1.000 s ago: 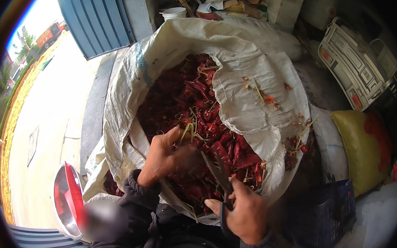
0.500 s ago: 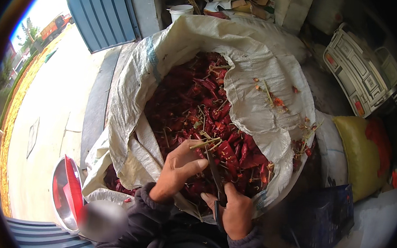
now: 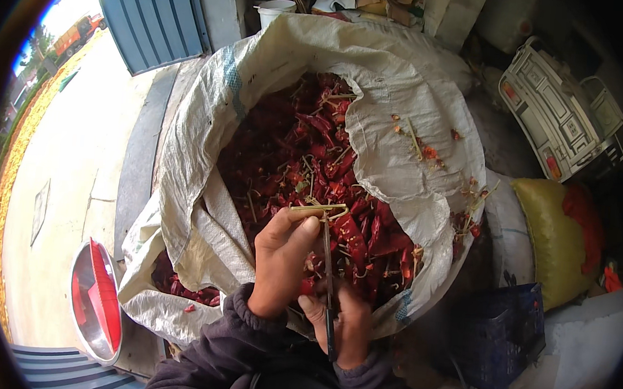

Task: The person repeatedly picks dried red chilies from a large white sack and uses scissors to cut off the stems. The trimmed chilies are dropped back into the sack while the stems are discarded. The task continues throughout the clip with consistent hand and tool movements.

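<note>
A big white woven sack [image 3: 394, 150] lies open in front of me, filled with dried red chillies [image 3: 293, 150]. My left hand [image 3: 281, 261] is over the near part of the pile and pinches a small bunch of chillies by their pale stems [image 3: 318, 209]. My right hand [image 3: 342, 327] is just below it, closed on dark scissors [image 3: 328, 282] whose blades point up toward the stems. Both dark sleeves come in from the bottom edge.
A metal bowl [image 3: 84, 301] with red chillies stands on the ground at lower left. A dark blue crate [image 3: 504, 338] sits at lower right, a yellow sack [image 3: 558, 237] beside it. A white plastic crate [image 3: 555, 114] is at upper right. A white bucket [image 3: 275, 10] stands behind the sack.
My left hand has risen from the pile with a bunch of chillies, stems up. My right hand has brought the scissors in close under it.
</note>
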Available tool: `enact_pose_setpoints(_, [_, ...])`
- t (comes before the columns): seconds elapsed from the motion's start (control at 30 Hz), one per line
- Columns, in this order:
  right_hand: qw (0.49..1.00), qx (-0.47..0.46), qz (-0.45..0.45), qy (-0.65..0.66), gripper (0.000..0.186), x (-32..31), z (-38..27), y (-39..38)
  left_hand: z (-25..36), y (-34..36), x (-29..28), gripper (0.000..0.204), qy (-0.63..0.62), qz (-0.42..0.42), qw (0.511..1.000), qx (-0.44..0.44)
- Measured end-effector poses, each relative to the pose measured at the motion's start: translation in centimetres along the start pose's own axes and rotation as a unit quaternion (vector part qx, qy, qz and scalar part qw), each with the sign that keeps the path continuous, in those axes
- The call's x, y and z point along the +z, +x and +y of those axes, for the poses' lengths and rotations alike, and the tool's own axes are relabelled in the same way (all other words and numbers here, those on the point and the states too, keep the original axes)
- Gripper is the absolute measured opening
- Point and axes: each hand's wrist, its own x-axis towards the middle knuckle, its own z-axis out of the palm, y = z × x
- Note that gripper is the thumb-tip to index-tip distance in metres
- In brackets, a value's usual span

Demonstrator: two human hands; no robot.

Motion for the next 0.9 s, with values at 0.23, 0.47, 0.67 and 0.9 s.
enact_pose_setpoints(0.23, [0.966,0.054,0.048,0.250,0.036,-2.2,-1.1,-0.1,-3.0,1.4,-4.0,0.024,-0.217,-0.020,0.971,-0.095])
enact_pose_setpoints(0.47, [0.991,0.018,-0.001,0.129,0.062,-6.3,-1.1,1.4,-0.9,1.9,-3.5,0.025,-0.231,-0.064,0.964,-0.111])
enact_pose_setpoints(0.67, [0.967,-0.114,-0.080,-0.212,0.089,-4.7,-0.3,1.3,-0.5,1.8,-4.7,0.017,-0.303,-0.092,0.931,-0.180])
enact_pose_setpoints(0.9, [0.978,0.000,-0.092,-0.188,0.087,-4.0,-0.5,1.1,-0.4,1.2,-4.6,0.010,-0.326,-0.170,0.897,-0.246])
